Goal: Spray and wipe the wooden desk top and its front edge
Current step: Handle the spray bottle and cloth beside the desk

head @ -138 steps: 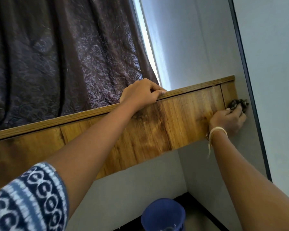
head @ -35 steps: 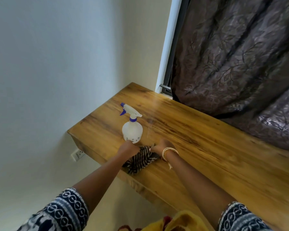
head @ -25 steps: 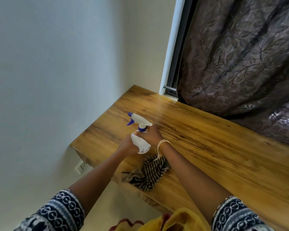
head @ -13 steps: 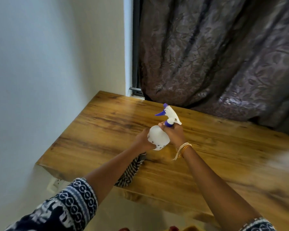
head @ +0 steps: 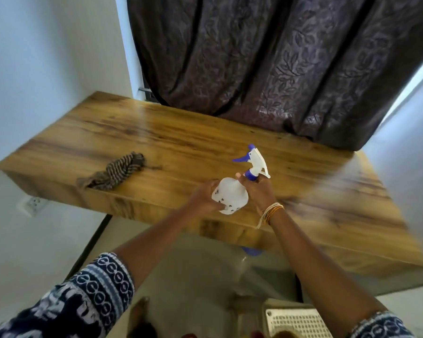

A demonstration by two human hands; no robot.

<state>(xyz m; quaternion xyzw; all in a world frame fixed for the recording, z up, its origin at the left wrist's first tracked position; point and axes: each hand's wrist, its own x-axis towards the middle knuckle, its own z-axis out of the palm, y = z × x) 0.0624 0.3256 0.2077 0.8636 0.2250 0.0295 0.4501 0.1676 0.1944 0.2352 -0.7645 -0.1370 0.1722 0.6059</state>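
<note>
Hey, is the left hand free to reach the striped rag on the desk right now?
Probably not at once: the left hand grips the base of the spray bottle, with the right hand at its neck. The striped rag lies bare on the desk top to its left; nothing blocks the path.

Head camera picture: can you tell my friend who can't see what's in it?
Two hands hold a white spray bottle over a wooden desk: left hand under its base, right hand at its neck. A striped cloth lies left.

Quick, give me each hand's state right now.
Left hand: holds the body of the spray bottle.
Right hand: grips the bottle's neck.
</note>
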